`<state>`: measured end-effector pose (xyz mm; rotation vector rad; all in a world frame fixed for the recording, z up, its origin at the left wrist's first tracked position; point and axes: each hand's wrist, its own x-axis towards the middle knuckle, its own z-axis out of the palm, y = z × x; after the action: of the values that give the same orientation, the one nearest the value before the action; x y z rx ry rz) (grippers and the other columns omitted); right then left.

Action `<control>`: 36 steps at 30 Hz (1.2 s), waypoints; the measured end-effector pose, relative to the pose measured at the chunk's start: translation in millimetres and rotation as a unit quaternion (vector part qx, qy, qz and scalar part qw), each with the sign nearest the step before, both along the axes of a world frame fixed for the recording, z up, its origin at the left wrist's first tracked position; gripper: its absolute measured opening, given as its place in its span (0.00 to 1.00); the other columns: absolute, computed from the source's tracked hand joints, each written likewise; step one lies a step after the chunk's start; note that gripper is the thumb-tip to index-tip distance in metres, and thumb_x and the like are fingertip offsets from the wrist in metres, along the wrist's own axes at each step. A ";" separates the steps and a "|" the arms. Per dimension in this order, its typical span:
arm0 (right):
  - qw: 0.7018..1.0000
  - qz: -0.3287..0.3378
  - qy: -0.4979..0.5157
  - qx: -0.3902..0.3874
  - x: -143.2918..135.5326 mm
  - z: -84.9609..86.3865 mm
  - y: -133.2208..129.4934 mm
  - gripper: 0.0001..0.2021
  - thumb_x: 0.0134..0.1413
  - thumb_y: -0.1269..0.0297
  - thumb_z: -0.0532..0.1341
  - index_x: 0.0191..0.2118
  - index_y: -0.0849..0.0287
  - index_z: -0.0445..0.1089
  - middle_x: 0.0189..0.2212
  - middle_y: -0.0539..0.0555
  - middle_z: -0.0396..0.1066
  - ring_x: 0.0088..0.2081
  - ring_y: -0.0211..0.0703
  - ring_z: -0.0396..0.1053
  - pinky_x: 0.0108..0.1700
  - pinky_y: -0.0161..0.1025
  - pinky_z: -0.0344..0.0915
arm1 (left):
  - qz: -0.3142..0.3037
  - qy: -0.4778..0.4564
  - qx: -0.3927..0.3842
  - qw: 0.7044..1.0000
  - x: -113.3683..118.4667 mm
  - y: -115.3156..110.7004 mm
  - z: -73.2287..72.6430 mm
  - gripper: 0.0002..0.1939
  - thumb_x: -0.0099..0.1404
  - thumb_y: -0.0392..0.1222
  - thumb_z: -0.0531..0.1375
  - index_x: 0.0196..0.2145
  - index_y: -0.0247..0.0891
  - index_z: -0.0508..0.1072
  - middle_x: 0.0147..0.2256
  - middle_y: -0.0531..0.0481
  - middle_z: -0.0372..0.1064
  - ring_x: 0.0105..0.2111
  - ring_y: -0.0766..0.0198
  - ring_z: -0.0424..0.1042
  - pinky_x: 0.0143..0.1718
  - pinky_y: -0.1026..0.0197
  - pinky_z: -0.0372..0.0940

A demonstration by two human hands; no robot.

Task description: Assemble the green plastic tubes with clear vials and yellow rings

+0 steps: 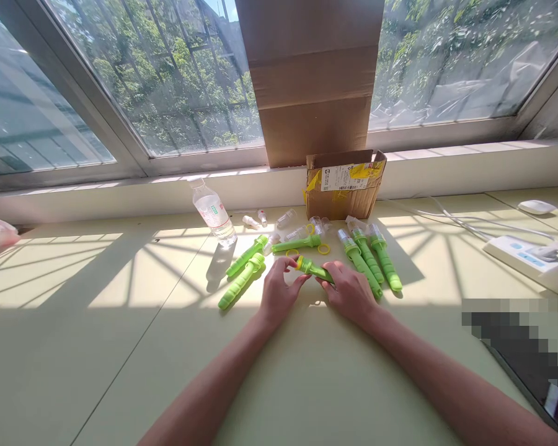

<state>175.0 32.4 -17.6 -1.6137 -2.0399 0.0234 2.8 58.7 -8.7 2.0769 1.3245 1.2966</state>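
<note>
Between my hands is a green plastic handle [317, 271] with a threaded end. My right hand [351, 291] is closed round its lower part. With thumb and fingers, my left hand [279, 292] pinches a yellow ring [300, 262] at the threaded end. Just beyond lies another green handle [297, 244], with a loose yellow ring [323, 249] beside it and clear plastic caps [286, 218] farther back. Two more green handles [242, 282] rest to the left. On the right lie three green handles fitted with clear tops [365, 257].
A water bottle [214, 214] stands at the back left, near two small white bottles [262, 217]. An open cardboard box [344, 192] stands by the windowsill. At the right are a power strip [521, 254] with cables, a white mouse-like object [536, 207] and a dark, partly pixelated device [516, 359].
</note>
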 end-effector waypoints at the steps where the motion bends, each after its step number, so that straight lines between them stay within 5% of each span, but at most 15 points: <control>1: 1.000 -0.005 -0.006 0.005 -0.4 0.4 -0.4 0.07 0.58 0.64 0.53 0.39 0.58 0.66 0.35 0.52 0.70 0.31 0.38 0.65 0.27 0.35 0.46 | 0.000 -0.001 0.002 1.000 0.2 -0.1 0.0 0.11 0.57 0.43 0.62 0.34 0.41 0.63 0.43 0.48 0.72 0.42 0.59 0.72 0.41 0.54 0.66; 19: 0.997 -0.011 -0.073 0.028 -2.7 0.8 -1.4 0.13 0.61 0.59 0.51 0.33 0.61 0.66 0.28 0.54 0.72 0.29 0.40 0.65 0.28 0.36 0.45 | 0.014 0.011 0.033 0.999 1.2 0.5 1.1 0.12 0.57 0.48 0.63 0.32 0.40 0.65 0.33 0.51 0.71 0.38 0.60 0.72 0.37 0.57 0.66; 36: 0.999 -0.007 -0.019 -0.039 -0.1 1.3 0.5 0.09 0.58 0.59 0.52 0.36 0.59 0.64 0.26 0.51 0.70 0.25 0.39 0.64 0.25 0.35 0.43 | -0.019 0.015 0.006 1.000 -0.7 1.4 -1.3 0.11 0.57 0.41 0.62 0.35 0.41 0.63 0.42 0.49 0.72 0.42 0.60 0.72 0.41 0.55 0.66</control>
<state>174.9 32.9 -16.3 -1.6894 -2.0798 0.0689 2.1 60.1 -10.0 2.1285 1.2860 1.2654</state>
